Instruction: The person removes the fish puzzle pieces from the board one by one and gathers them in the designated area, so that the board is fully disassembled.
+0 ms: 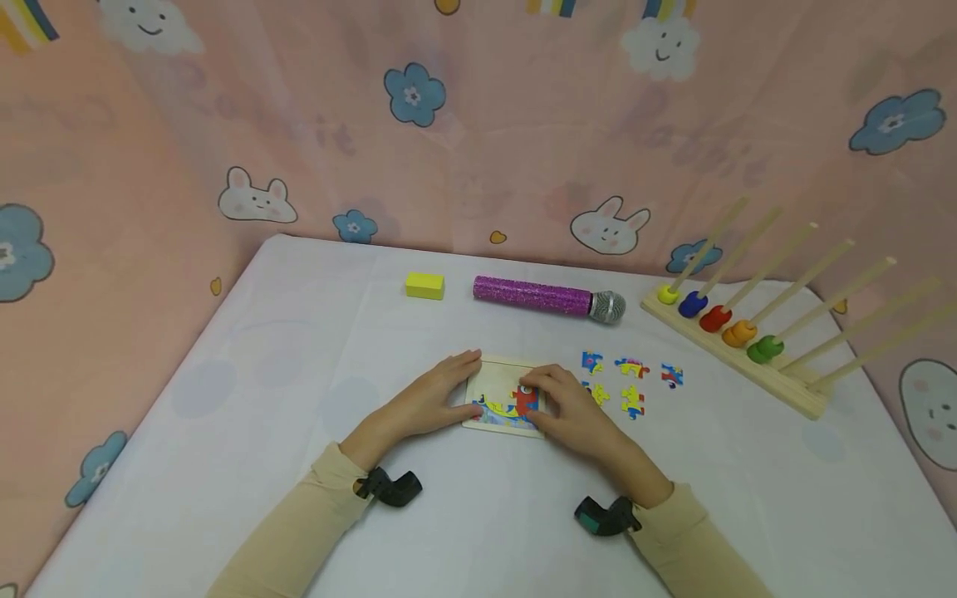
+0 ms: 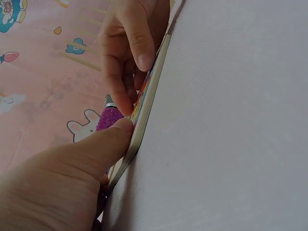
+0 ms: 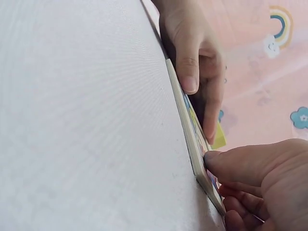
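A small wooden jigsaw tray (image 1: 504, 430) lies on the white tabletop between both hands, its lower part filled with colourful pieces and its upper part bare wood. My left hand (image 1: 428, 397) holds the tray's left side, thumb on the pieces near the lower left corner and fingers along the left edge. At the right side, my right hand (image 1: 579, 413) has its thumb and fingertips around a red puzzle piece (image 1: 526, 400) lying in the tray. In the right wrist view the right thumb (image 3: 231, 166) touches the tray's surface just inside the rim.
Several loose puzzle pieces (image 1: 632, 402) lie right of the tray. Behind it are a yellow block (image 1: 424, 286) and a purple glittery microphone (image 1: 532, 296). A wooden bead stand (image 1: 733, 357) with upright rods occupies the back right. A patterned pink cloth (image 1: 463, 149) hangs behind the table.
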Motion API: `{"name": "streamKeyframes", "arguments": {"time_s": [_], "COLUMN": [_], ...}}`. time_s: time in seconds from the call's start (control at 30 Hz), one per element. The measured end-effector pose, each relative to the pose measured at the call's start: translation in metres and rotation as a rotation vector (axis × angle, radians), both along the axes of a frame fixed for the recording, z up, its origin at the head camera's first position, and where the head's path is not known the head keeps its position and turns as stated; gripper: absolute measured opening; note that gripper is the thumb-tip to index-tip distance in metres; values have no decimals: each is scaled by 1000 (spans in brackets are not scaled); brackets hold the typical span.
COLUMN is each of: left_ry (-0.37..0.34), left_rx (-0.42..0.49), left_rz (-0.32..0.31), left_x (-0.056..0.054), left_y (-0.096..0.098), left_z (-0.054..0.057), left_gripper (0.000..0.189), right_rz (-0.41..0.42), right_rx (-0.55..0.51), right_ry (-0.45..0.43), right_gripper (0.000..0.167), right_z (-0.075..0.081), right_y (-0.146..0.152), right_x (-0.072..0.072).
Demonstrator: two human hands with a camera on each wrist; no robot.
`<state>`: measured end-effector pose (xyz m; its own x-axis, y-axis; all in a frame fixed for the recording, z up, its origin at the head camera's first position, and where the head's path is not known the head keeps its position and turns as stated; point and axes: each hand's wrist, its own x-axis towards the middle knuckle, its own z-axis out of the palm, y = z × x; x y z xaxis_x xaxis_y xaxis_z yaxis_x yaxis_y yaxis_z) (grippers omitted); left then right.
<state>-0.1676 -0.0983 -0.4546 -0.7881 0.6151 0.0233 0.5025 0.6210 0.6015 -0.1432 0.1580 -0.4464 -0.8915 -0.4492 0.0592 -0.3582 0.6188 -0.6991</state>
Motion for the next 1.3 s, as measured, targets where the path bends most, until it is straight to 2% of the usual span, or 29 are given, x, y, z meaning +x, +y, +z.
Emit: {"name": "streamKeyframes", "arguments": {"time_s": [0.4, 0.67, 0.87, 1.3], "left_ry": [-5, 0, 4, 7], "left_rx": [-13, -16, -18, -14], "left_rz": [1, -4, -4, -2], "left_x": [1, 0, 0, -1], "left_y": [0, 0, 0, 1], "left_z": [2, 0, 1, 0], "left_gripper": [73, 73, 73, 72], "right_rz": [-14, -17, -34, -41], "right_rx": [3, -35, -18, -55], "right_ry": [36, 47, 74, 44], "right_gripper": [37, 36, 37, 35], "right_z": [-3, -1, -2, -1], "right_y": [-1, -2, -2, 2], "right_x": [2, 4, 4, 3]}}
